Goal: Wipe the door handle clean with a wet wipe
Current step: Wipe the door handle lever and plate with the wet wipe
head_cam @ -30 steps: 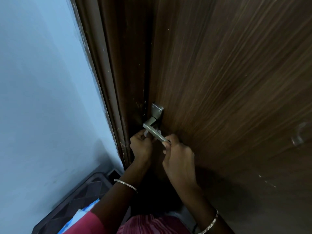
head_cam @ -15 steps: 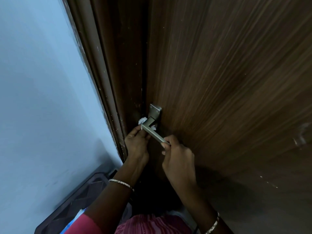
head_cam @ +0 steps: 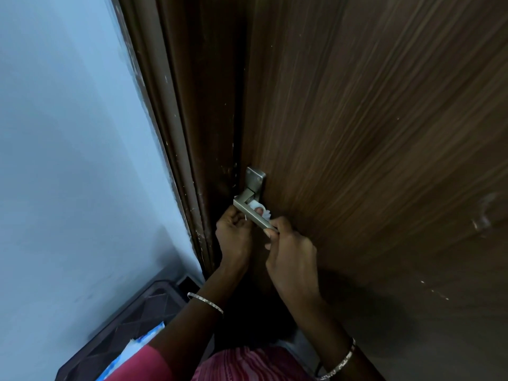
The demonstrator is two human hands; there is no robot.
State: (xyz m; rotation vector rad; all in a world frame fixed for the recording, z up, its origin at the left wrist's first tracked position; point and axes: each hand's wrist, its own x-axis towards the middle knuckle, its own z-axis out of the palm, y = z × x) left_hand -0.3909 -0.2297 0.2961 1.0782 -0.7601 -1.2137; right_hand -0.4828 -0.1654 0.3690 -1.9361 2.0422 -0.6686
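the left hand (head_cam: 233, 235) curls its fingers (head_cam: 258, 209) closed around a white wet wipe (head_cam: 261, 210) behind the lever of the metal door handle (head_cam: 251, 209) on the wooden door (head_cam: 371, 133). the right hand (head_cam: 291, 257) pinches the lever's free end.

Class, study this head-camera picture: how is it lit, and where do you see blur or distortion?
Head view: dim, bluish light on the wall; the door grain smears toward the edges; the frame bows from the wide lens; the handle, wipe and hands stay fairly sharp; deep shadow below the arms.
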